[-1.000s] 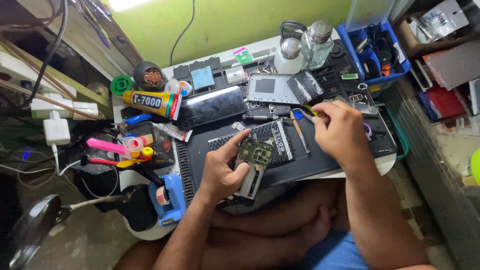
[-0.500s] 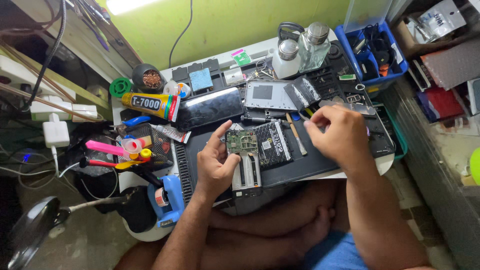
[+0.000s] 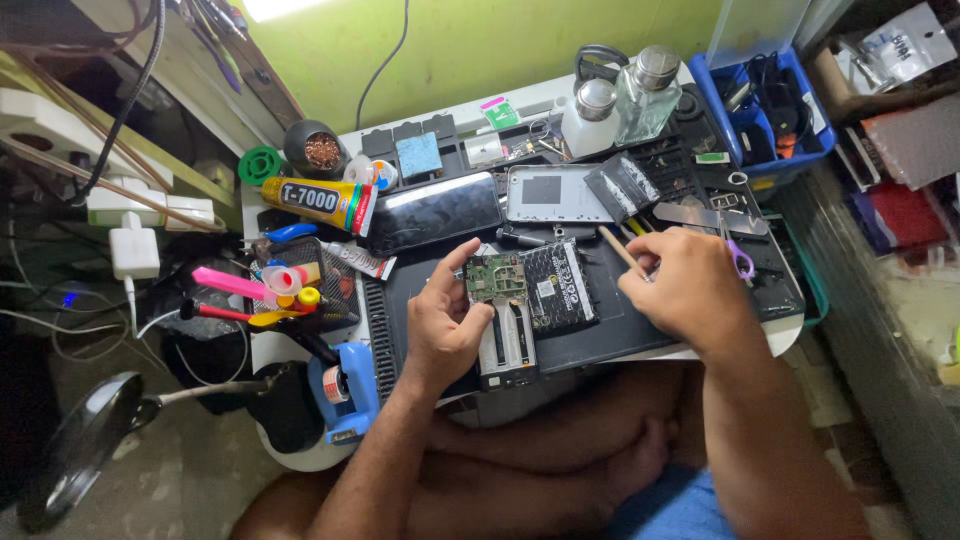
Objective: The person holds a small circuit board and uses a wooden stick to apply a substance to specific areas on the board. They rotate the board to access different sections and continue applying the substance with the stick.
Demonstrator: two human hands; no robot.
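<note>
My left hand sits at centre frame, clamped on an opened phone frame, thumb and fingers pinching the green circuit board at its top end, tilted up so the board faces me. The frame rests on the dark work mat on the surface, bottom end hanging toward my lap. Just right of the board, touching it, lies a black shielded panel.

My right hand, centre right, is well apart from the left, fingers curled shut around a thin wooden-handled tool; its shaft pokes out to the upper left. I cannot tell what the tip is.

Above the hands: a dark phone screen lying flat and a silver back plate, side by side, parked out of the way. Yellow glue tube at upper left, near a tray of pink and yellow tools. Two glass dispenser bottles at top centre, a blue bin at upper right, a blue tape holder at lower left, a black lamp head near the bottom-left corner.
</note>
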